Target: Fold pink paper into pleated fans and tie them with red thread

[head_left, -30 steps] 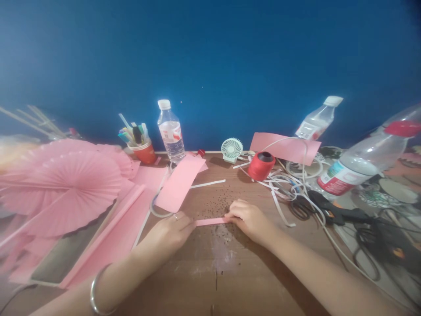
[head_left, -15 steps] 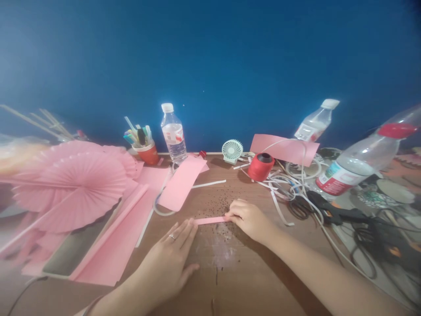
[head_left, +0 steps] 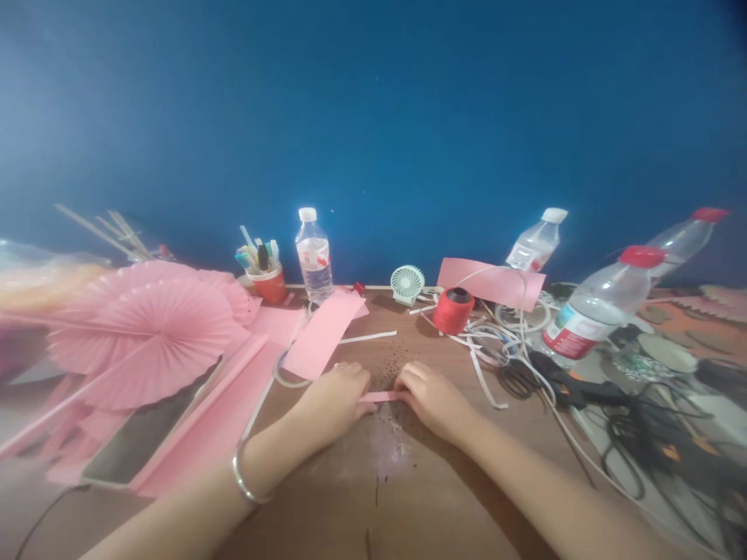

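A narrow pink paper strip (head_left: 380, 397) lies flat on the brown wooden table (head_left: 385, 482), and only a short stretch of it shows between my hands. My left hand (head_left: 335, 398), with a ring and a silver bangle on the wrist, presses its curled fingers on the strip's left end. My right hand (head_left: 429, 397) holds down the right end with bent fingers. Dark specks are scattered on the wood just beyond the strip.
Pink pleated paper fans (head_left: 152, 327) and pink sheets (head_left: 320, 334) fill the left. At the back stand an orange pen cup (head_left: 269, 281), a water bottle (head_left: 313, 257), a small fan (head_left: 407, 283) and a red thread spool (head_left: 453, 309). Cables, scissors (head_left: 519, 377), a glue gun and more bottles (head_left: 589, 311) crowd the right.
My left hand, lifted flat off the strip half a second ago, has come back onto its left end and closer to my right hand. The view has tilted up a little.
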Demonstrator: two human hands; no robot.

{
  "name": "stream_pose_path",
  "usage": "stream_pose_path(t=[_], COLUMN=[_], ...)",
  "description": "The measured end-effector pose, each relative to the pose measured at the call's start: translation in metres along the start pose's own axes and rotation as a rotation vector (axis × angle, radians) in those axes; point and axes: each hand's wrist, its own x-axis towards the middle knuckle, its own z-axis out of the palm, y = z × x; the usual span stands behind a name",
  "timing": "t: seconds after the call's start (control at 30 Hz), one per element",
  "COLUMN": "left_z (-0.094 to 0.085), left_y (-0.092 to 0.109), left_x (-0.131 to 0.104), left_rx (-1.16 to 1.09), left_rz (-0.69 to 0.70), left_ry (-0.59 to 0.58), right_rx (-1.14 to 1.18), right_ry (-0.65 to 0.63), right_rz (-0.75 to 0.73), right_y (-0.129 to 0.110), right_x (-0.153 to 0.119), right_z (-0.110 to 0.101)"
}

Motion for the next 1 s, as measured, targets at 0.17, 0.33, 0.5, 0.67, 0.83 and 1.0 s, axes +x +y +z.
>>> stream_pose_path(t=[0.17,0.33,0.5,0.67,0.83,1.0], left_z=[0.015,0.02,0.014,0.021,0.025,0.027], left_y=[0.0,-0.004,-0.001,-0.006,-0.007,-0.006], left_x=[0.007,0.003,0.003,0.004,0.004,0.003], left_rx=[-0.176,-0.212,-0.163,-0.149,-0.12,-0.129], left_rz=[-0.004,-0.013,0.022,0.05,0.095,0.099], left_ry=[-0.048,0.037,-0.016,-0.037,-0.008,0.033], right_rx=[-0.051,-0.014,-0.222,-0.192,-0.125,-0.107], right_ry=[-0.06,0.029,0.227,0.078,-0.034,-0.032], right_rz=[0.002,0.071,0.355,0.357,0.301,0.317], right_y=[-0.01,0.014,0.064,0.087,0.094,0.093], right_x=[0.002,0.055,0.131,0.161,0.156,0.151], right_z=[-0.008,-0.053,-0.086,-0.082,-0.089,-0.095])
